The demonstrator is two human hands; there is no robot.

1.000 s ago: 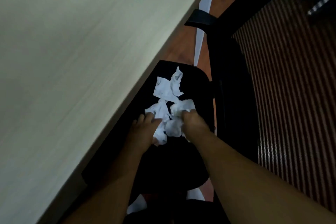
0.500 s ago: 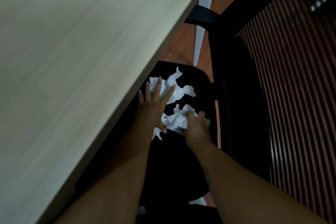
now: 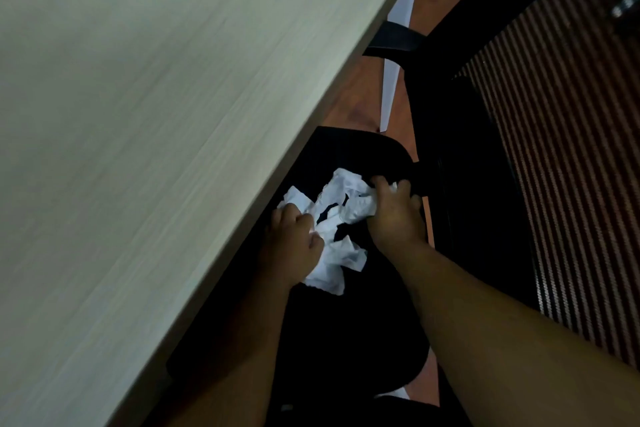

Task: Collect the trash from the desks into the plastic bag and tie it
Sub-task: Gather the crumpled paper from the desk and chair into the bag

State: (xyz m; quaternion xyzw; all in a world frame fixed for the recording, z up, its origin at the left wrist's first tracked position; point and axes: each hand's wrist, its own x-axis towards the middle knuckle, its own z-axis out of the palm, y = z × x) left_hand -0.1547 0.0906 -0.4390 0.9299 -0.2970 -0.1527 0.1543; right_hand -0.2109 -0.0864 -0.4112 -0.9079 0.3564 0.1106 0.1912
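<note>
White paper: crumpled sheets (image 3: pixel 337 229) lie on the black chair seat (image 3: pixel 353 329), beside the pale wood counter (image 3: pixel 145 121).
Left hand (image 3: pixel 294 239): fingers curled, gripping the paper's near-counter side.
Right hand (image 3: pixel 394 215): fingers clenched around the paper's far side.

No text, label, brand, number or sign can be read anywhere here; the crumpled white paper (image 3: pixel 341 218) looks blank, with no print on it.
</note>
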